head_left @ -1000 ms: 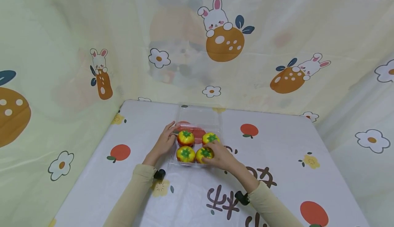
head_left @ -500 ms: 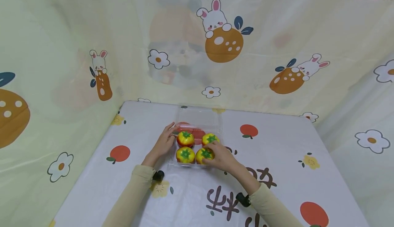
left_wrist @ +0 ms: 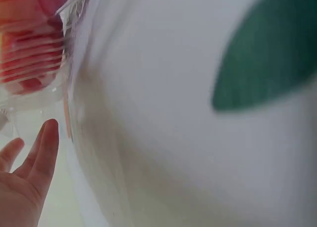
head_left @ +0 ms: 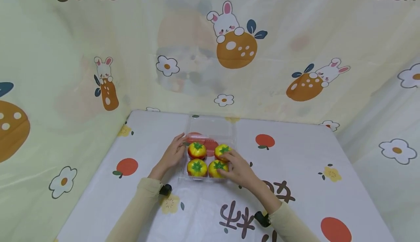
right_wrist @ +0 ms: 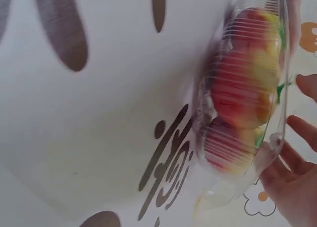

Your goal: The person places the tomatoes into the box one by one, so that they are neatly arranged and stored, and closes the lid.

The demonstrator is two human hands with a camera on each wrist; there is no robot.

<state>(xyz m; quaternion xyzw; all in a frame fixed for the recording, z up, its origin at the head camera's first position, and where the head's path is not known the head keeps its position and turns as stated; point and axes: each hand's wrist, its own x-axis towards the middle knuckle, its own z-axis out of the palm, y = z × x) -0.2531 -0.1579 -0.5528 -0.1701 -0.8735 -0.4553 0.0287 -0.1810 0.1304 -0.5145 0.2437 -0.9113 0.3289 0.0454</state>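
Note:
Several yellow-and-red fruits with green star-shaped tops sit in an open clear plastic clamshell box (head_left: 197, 179), among them a front-left fruit (head_left: 197, 168), a back-left fruit (head_left: 197, 150), a back-right fruit (head_left: 221, 149) and a front-right fruit (head_left: 216, 168). My left hand (head_left: 172, 153) lies with extended fingers at the box's left side. Over its right side is my right hand (head_left: 241, 169), fingers spread above the two right fruits, thumb overlapping the front-right one. In the right wrist view, the fingers (right_wrist: 292, 160) stand apart beside the box wall, with red fruit showing through it.
The box's transparent lid (head_left: 211, 127) is folded back toward the rear wall. A white printed cloth (head_left: 292, 151) covers the table, and cream curtains (head_left: 272, 81) with rabbit prints enclose it behind and at the sides. A black wrist camera (head_left: 262, 219) sits at the right cuff.
My right hand has loosened from the front-right fruit and shifted slightly right, its fingers more spread. The left hand stays at the box's side. The head view has tilted up slightly.

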